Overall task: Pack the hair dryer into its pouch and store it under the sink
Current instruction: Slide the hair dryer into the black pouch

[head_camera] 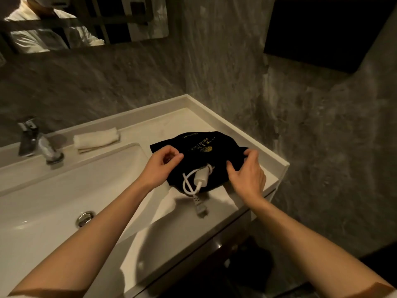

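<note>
On the table (232, 130) right of the sink basin (64, 190), the black pouch (206, 147) lay with both hands, left hand (162, 166) and right hand (247, 175), pinching its mouth edges, probably to close it, while the hair dryer handle (202, 176) and white cord (189, 186) protruded.

A folded pale towel (96, 139) lies along the back edge of my counter (242, 134), just right of the chrome faucet (37, 143). The basin's drain (85, 218) shows below. A mirror (86, 20) hangs on the grey marbled wall (225, 72).
</note>
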